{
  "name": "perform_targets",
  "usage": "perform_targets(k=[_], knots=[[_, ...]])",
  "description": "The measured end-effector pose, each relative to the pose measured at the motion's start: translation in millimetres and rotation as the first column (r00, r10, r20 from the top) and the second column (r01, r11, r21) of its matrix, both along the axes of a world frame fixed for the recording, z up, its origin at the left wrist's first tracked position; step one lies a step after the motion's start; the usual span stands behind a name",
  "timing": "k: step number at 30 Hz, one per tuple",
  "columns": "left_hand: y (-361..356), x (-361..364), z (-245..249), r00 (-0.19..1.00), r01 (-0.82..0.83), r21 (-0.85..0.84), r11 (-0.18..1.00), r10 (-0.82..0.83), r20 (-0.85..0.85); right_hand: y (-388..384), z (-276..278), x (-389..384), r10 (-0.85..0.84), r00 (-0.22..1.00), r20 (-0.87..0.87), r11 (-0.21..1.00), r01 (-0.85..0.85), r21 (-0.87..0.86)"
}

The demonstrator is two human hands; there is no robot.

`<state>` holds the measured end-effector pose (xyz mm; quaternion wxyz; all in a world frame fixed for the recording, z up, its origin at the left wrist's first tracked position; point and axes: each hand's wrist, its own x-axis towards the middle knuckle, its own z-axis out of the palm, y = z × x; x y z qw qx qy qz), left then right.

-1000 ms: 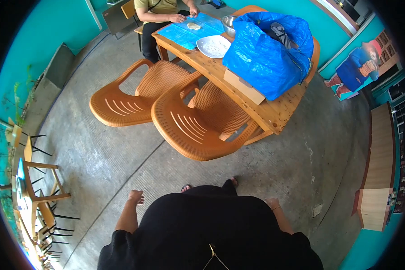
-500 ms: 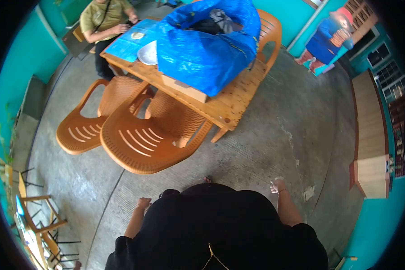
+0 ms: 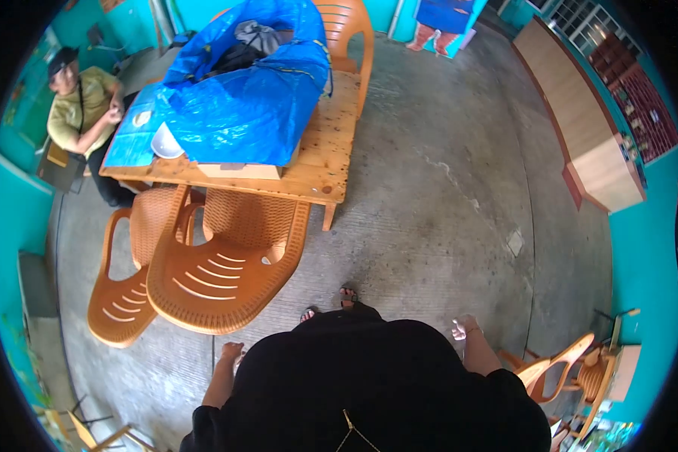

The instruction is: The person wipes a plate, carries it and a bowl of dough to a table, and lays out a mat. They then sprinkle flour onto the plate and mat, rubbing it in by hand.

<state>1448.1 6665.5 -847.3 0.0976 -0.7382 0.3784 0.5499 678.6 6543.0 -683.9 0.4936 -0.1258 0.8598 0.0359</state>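
My left hand [image 3: 232, 351] hangs low beside my black shirt, over the concrete floor and nearest to the front orange plastic chair [image 3: 226, 282]. Its fingers are too small and blurred to read. Down on the other side hangs my right hand [image 3: 465, 327], its fingers pale and a little apart, with nothing seen in them. Neither hand touches anything that I can make out. Ahead on the left stands a wooden table [image 3: 331, 162], bearing a big blue plastic bag [image 3: 237, 113] with dark and grey cloth in its mouth.
A second orange chair [image 3: 120, 301] stands beside the first. A white bowl [image 3: 167, 143] and a cardboard box [image 3: 237, 171] are on the table. Behind it sits a person in a yellow-green shirt [image 3: 90, 113]. A wooden counter [image 3: 572, 113] runs along the right; more chairs [image 3: 569, 361] are at lower right.
My view has turned right: the table, bag, chairs and seated person sit further left. Both of my feet now show below me. My hands still hang at my sides.
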Motion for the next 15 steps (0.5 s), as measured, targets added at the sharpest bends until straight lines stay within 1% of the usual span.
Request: perform_targets(k=[1,2,3,4,5,6,7,8,10,11,12,13,14,15], knots=[[9,13,-18,1.000,0.023,0.003,1.000,-0.023,0.005,22,-10,-4,-0.109,0.994,0.000,0.994,0.109,0.001],[16,23,-25,0.883,0.460,-0.127,0.879,-0.440,0.162,46,-28,-14,-0.131,0.991,0.007,0.991,0.130,0.007],[17,32,-24,0.583,0.809,-0.172,0.562,-0.734,0.349,70,-49,-29,-0.215,0.974,0.068,0.976,0.213,0.041],[18,31,-14,0.655,0.750,-0.134,0.647,-0.702,0.280,88,-60,-34,-0.301,0.945,0.125,0.953,0.293,0.078],[13,30,-7,0.775,0.620,-0.076,0.781,-0.595,0.212,94,-38,-17,-0.268,0.960,0.085,0.963,0.267,0.033],[7,28,1,0.843,0.520,-0.030,0.853,-0.508,0.175,97,-20,-3,-0.293,0.952,0.086,0.956,0.291,0.036],[-2,23,9,0.887,0.440,0.009,0.898,-0.436,0.154,95,0,12,-0.319,0.946,0.062,0.947,0.321,-0.022],[-13,18,9,0.894,0.424,0.025,0.905,-0.423,0.146,95,10,15,-0.346,0.938,0.039,0.934,0.348,-0.081],[-38,4,14,0.896,0.424,0.041,0.905,-0.426,0.124,97,8,2,-0.380,0.925,0.028,0.922,0.381,-0.073],[-52,-6,16,0.891,0.436,0.046,0.899,-0.438,0.117,105,2,-8,-0.394,0.919,0.018,0.917,0.394,-0.064],[-66,-17,19,0.885,0.447,0.054,0.893,-0.451,0.113,118,-19,-29,-0.416,0.909,0.019,0.907,0.417,-0.055],[-80,-31,23,0.883,0.453,0.062,0.890,-0.457,0.106,140,-65,-66,0.046,0.996,-0.073,0.989,-0.056,-0.134],[-96,-46,25,0.875,0.468,0.067,0.881,-0.472,0.104,157,-89,-89,0.491,0.850,-0.191,0.839,-0.520,-0.161],[-108,-61,24,0.870,0.478,0.076,0.875,-0.483,0.101,151,-72,-89,0.478,0.858,-0.188,0.848,-0.506,-0.158]])
